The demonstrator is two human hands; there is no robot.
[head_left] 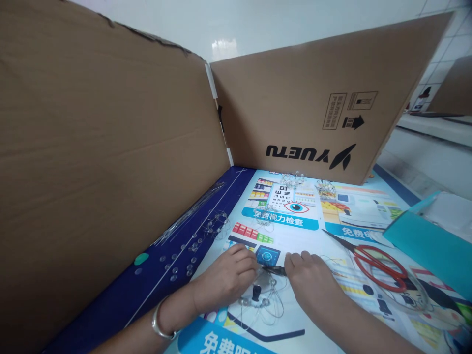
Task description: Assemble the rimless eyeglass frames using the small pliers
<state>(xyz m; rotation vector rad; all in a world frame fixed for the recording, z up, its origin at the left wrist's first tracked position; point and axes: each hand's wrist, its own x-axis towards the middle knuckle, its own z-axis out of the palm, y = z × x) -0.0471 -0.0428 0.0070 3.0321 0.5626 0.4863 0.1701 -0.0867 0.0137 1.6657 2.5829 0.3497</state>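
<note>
My right hand (309,280) is closed around a pair of dark pliers (275,270), whose jaws point left to the fingertips of my other hand. With fingers pinched together, my left hand (230,273) grips thin wire of a beaded wire piece (263,301); the exact pinch point is hidden. Looped wire and clear beads of that piece hang below the pliers, over the printed mat. A silver bracelet (157,322) circles my left wrist. Red-handled scissors (381,265) lie to the right of my right hand, blades pointing up and left.
Loose clear beads (190,268) and a bundle of straight wires (188,214) lie at left, near a green disc (141,259). Other beaded wire pieces (265,215) rest farther back. Cardboard panels (295,108) enclose the left and back. A teal box (431,246) stands right.
</note>
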